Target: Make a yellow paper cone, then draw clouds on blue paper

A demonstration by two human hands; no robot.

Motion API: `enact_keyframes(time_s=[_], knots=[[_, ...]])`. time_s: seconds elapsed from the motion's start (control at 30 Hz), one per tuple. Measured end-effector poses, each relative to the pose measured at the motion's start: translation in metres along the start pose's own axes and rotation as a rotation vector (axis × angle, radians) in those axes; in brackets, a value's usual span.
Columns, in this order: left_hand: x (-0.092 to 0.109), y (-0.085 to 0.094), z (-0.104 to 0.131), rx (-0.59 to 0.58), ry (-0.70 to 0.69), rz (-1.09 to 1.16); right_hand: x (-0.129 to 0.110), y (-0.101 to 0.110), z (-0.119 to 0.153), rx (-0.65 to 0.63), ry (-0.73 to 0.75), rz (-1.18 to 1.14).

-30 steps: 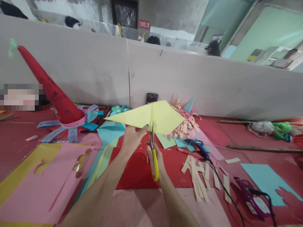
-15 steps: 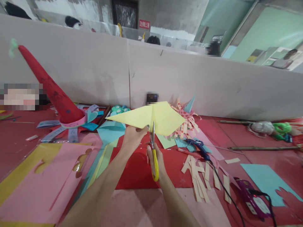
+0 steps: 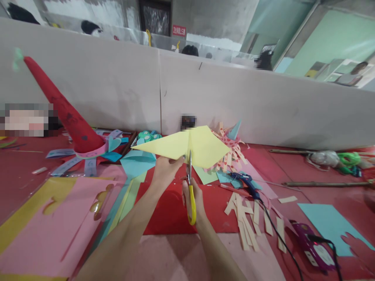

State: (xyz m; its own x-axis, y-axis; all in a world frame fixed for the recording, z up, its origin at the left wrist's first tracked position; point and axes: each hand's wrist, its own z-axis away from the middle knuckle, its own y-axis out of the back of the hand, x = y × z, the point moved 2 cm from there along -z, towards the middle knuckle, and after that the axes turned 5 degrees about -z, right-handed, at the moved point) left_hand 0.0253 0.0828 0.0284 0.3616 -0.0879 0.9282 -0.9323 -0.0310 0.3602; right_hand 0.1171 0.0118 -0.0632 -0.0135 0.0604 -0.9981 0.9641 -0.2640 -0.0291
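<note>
Only thing I can actually read is the small red rectangular sign (image 3: pixel 179 30) with white Chinese characters, up on the bare grey concrete wall (image 3: pixel 211 19) just right of the dark doorway (image 3: pixel 155 17). It starts 卫生间 and ends 上三楼, but whatever sits in between is too blurry to call. The shiny purple device (image 3: pixel 303 232) on the red table (image 3: pixel 293 168) has a whitish oval panel (image 3: pixel 325 254), too fuzzy to make out any print

This looks like a craft workshop, with scissors (image 3: pixel 191 201), a glue gun (image 3: pixel 247 182) and pale strips (image 3: pixel 242 222) at the worktop (image 3: pixel 295 166).
</note>
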Motion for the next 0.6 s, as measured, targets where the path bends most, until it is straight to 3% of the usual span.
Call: enact_keyframes(time_s=[0.6], knots=[[0.0018, -0.0016, 0.0024, -0.001, 0.028, 0.037, 0.0008, 0.0006, 0.0024, -0.005, 0.029, 0.07]])
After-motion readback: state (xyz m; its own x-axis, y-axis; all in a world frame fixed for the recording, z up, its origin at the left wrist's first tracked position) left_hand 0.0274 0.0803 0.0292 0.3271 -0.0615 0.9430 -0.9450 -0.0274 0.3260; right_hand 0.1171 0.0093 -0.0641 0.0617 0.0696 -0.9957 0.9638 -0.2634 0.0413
